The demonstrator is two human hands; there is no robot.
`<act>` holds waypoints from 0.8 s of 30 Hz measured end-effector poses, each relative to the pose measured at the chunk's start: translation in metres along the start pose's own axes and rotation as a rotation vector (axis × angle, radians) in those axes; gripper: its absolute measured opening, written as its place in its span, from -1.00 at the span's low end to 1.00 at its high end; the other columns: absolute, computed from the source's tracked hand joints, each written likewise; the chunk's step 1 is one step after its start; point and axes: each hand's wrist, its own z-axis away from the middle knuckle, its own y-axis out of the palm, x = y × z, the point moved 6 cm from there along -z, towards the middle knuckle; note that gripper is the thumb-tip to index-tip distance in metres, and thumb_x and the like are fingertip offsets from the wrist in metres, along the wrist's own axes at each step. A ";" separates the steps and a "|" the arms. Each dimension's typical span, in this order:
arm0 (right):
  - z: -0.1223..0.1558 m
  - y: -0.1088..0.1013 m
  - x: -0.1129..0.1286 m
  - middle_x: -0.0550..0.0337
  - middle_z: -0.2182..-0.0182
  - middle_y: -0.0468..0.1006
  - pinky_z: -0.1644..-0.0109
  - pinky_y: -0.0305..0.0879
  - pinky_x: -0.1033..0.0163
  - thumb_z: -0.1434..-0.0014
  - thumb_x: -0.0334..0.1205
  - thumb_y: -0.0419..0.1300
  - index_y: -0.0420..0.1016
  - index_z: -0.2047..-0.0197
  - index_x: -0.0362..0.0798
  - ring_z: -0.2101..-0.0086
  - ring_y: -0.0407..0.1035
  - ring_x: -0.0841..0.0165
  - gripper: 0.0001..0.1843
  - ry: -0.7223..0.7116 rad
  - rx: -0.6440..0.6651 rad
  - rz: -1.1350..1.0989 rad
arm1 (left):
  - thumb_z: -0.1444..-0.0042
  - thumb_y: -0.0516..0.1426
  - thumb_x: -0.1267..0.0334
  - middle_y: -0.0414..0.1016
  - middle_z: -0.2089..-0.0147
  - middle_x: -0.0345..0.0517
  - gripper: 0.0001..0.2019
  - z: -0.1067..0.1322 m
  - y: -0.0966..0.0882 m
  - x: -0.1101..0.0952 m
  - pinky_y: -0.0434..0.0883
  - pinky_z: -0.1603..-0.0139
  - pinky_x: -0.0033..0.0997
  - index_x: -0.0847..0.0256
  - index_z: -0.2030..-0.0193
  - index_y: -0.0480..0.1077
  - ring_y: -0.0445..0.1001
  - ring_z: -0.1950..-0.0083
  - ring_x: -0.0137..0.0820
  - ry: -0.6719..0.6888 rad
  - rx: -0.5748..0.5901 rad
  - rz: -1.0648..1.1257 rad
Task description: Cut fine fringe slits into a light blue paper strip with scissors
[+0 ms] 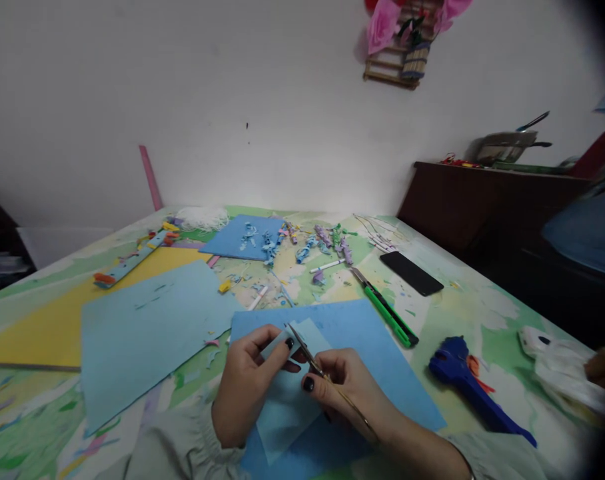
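My left hand [245, 383] pinches a light blue paper sheet [287, 407] near its top edge, fingers closed on it. My right hand [347, 390] grips small gold-handled scissors [305, 350], whose blades point up and left into the paper's upper edge. Both hands work over a darker blue sheet [372, 340] lying on the table at the front centre.
A large light blue sheet [147, 333] and a yellow sheet [42, 327] lie to the left. A green utility knife [387, 310], a black phone [411, 273] and a blue glue gun [470, 387] lie to the right. Paper scraps and markers [302, 247] litter the far side.
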 end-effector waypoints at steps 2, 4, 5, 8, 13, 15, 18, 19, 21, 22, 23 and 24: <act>0.000 0.000 -0.001 0.43 0.82 0.11 0.75 -0.17 0.47 0.19 0.27 0.23 0.17 0.61 -0.10 0.78 -0.03 0.62 -0.43 -0.003 0.014 0.000 | 0.02 0.15 0.29 0.50 0.52 -0.18 -0.87 -0.001 -0.003 0.000 0.43 0.42 -0.51 0.28 0.52 0.41 0.46 0.47 -0.42 0.002 -0.026 0.009; 0.000 0.000 -0.002 0.42 0.82 0.11 0.75 -0.18 0.46 0.18 0.28 0.21 0.17 0.61 -0.10 0.78 -0.03 0.62 -0.42 0.000 0.012 0.004 | 0.01 0.15 0.29 0.50 0.51 -0.19 -0.87 -0.001 -0.004 -0.001 0.44 0.41 -0.51 0.28 0.52 0.41 0.46 0.46 -0.43 0.009 -0.045 0.010; 0.000 -0.001 -0.002 0.42 0.82 0.12 0.75 -0.18 0.46 0.18 0.28 0.21 0.17 0.60 -0.10 0.78 -0.03 0.61 -0.42 0.001 0.006 0.008 | 0.01 0.14 0.29 0.50 0.50 -0.19 -0.87 -0.001 -0.005 -0.001 0.44 0.40 -0.51 0.27 0.52 0.40 0.47 0.46 -0.43 0.012 -0.054 0.009; -0.002 -0.001 -0.001 0.41 0.81 0.14 0.74 -0.17 0.46 0.17 0.26 0.22 0.18 0.60 -0.11 0.78 -0.03 0.62 -0.44 -0.011 0.012 0.018 | 0.01 0.14 0.30 0.49 0.50 -0.20 -0.86 0.000 -0.006 -0.003 0.45 0.40 -0.51 0.27 0.53 0.38 0.48 0.45 -0.42 0.001 -0.068 -0.010; -0.002 -0.002 -0.001 0.41 0.81 0.12 0.74 -0.16 0.47 0.16 0.22 0.24 0.18 0.61 -0.11 0.77 -0.02 0.61 -0.46 -0.023 0.014 0.032 | 0.02 0.14 0.29 0.46 0.52 -0.20 -0.86 0.000 -0.006 -0.005 0.45 0.41 -0.51 0.28 0.53 0.39 0.48 0.45 -0.42 -0.018 -0.068 -0.051; -0.002 -0.002 -0.001 0.43 0.80 0.10 0.73 -0.16 0.46 0.16 0.22 0.24 0.17 0.61 -0.10 0.77 -0.03 0.61 -0.46 -0.023 0.013 0.033 | 0.01 0.14 0.28 0.46 0.52 -0.21 -0.85 -0.001 -0.005 -0.003 0.45 0.39 -0.50 0.28 0.53 0.39 0.48 0.45 -0.42 -0.023 -0.051 -0.050; -0.001 -0.001 -0.001 0.44 0.80 0.06 0.72 -0.18 0.46 0.17 0.19 0.26 0.14 0.63 -0.10 0.75 -0.04 0.62 -0.46 -0.032 0.013 0.025 | 0.00 0.13 0.27 0.47 0.52 -0.21 -0.85 -0.001 -0.004 -0.001 0.45 0.40 -0.49 0.27 0.53 0.38 0.48 0.46 -0.42 -0.020 -0.036 -0.036; -0.001 -0.001 -0.001 0.45 0.79 0.05 0.72 -0.18 0.46 0.17 0.19 0.26 0.14 0.63 -0.10 0.75 -0.05 0.62 -0.46 -0.036 0.011 0.025 | 0.00 0.14 0.27 0.47 0.52 -0.21 -0.85 -0.001 -0.004 -0.001 0.44 0.41 -0.50 0.27 0.53 0.38 0.48 0.47 -0.43 -0.018 -0.036 -0.035; 0.000 -0.002 0.000 0.44 0.79 0.05 0.71 -0.18 0.45 0.15 0.18 0.26 0.15 0.62 -0.10 0.75 -0.05 0.62 -0.47 -0.038 0.002 0.026 | 0.00 0.13 0.27 0.48 0.52 -0.20 -0.84 -0.001 -0.003 0.000 0.44 0.40 -0.50 0.28 0.53 0.38 0.48 0.46 -0.42 -0.019 -0.032 -0.040; 0.000 -0.002 -0.001 0.44 0.79 0.06 0.71 -0.18 0.45 0.15 0.17 0.26 0.16 0.62 -0.10 0.74 -0.04 0.61 -0.47 -0.039 0.002 0.033 | 0.00 0.13 0.27 0.48 0.52 -0.19 -0.84 -0.001 -0.002 0.000 0.44 0.40 -0.50 0.28 0.53 0.38 0.48 0.46 -0.42 -0.016 -0.029 -0.042; 0.000 -0.003 -0.001 0.43 0.79 0.07 0.71 -0.18 0.45 0.15 0.16 0.27 0.17 0.62 -0.11 0.74 -0.04 0.61 -0.48 -0.042 -0.004 0.040 | 0.00 0.13 0.27 0.48 0.52 -0.18 -0.84 -0.001 -0.002 0.000 0.44 0.40 -0.49 0.28 0.53 0.38 0.48 0.45 -0.42 -0.015 -0.027 -0.044; 0.000 -0.003 -0.001 0.43 0.79 0.07 0.70 -0.19 0.45 0.15 0.15 0.28 0.17 0.62 -0.11 0.74 -0.04 0.61 -0.48 -0.044 -0.006 0.047 | 0.00 0.13 0.27 0.48 0.52 -0.18 -0.84 -0.001 -0.002 -0.001 0.44 0.39 -0.49 0.28 0.53 0.38 0.48 0.45 -0.41 -0.014 -0.025 -0.047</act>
